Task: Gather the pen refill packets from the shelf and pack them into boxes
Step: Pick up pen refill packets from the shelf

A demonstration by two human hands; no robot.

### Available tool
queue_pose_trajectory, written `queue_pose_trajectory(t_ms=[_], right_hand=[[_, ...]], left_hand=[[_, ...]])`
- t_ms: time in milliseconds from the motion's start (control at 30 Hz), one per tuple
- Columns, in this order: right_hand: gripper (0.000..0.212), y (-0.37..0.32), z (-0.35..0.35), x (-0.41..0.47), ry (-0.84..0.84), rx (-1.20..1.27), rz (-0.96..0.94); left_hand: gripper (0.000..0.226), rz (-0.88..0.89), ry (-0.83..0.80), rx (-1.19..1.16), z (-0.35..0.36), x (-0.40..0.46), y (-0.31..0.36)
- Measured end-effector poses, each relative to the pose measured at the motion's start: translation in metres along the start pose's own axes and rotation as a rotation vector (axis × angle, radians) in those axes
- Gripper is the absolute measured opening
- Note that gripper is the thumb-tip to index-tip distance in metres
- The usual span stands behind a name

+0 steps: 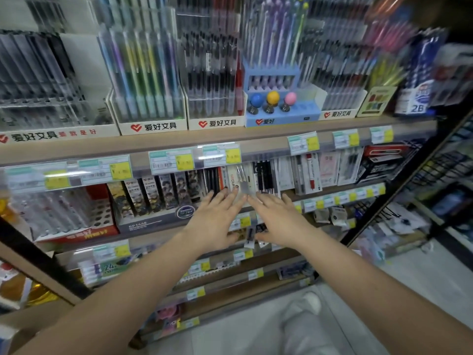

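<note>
Flat pen refill packets (245,176) stand upright in a row on the middle shelf, under the yellow price tags. Both my arms stretch toward them. My left hand (217,219) has straight, spread fingers whose tips reach the base of the packets. My right hand (277,219) lies beside it, fingers also straight, tips at the same row. Neither hand holds a packet. The view is blurred, so I cannot tell whether the fingertips touch the packets. No packing box is in view.
The top shelf (179,142) carries display boxes of pens (151,85) and a blue stand with ball-topped pens (279,103). More packets (320,170) hang to the right. A black wire rack (445,165) stands at the right. Lower shelves hold small stationery.
</note>
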State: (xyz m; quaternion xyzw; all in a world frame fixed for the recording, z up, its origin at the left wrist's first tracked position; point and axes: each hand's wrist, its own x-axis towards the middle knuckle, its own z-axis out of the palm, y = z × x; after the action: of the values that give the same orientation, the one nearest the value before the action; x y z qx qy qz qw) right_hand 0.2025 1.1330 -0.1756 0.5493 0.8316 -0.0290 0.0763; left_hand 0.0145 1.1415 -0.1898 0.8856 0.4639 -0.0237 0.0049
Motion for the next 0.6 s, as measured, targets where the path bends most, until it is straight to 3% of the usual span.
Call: queue_pose_trajectory(t_ms=[300,600], right_hand=[[0.092,0.041,0.024,0.011,0.043,-0.041,-0.078],[0.099,0.097,0.047,0.04,0.041,-0.102,-0.261]], left_hand=[[0.086,0.002,-0.011,0.007,0.02,0.034,0.016],[0.085,-0.212,0.028,-0.023,0.058,0.064,0.043]])
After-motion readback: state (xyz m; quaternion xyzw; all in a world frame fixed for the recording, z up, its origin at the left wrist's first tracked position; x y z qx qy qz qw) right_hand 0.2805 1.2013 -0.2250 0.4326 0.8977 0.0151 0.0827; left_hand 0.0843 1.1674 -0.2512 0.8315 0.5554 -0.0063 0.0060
